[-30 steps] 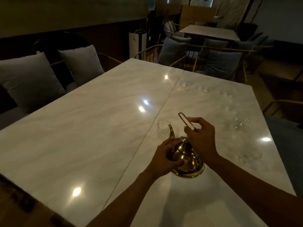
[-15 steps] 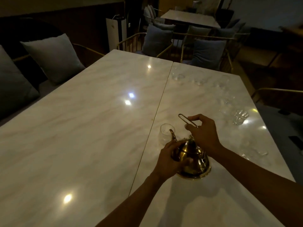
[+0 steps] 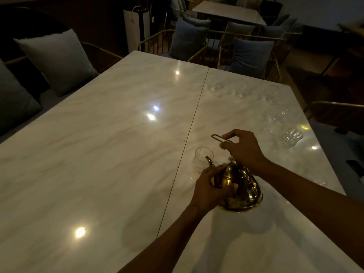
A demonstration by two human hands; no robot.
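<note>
A shiny gold teapot stands on the white marble table, its curved spout pointing toward a small clear glass just beyond it. My left hand grips the pot's left side, fingers curled round the body near the spout. My right hand pinches the thin wire handle, which is raised above the lid. The lid's knob shows just below that hand.
Several clear glasses stand along the table's far and right edges, among them one at the right. A seam runs down the table's middle. Cushioned bench seating lines the left; gold-framed chairs stand at the far end.
The view has shifted and drawn a little closer. Both hands keep their hold on the pot and its handle; the pot stays beside the glass.
</note>
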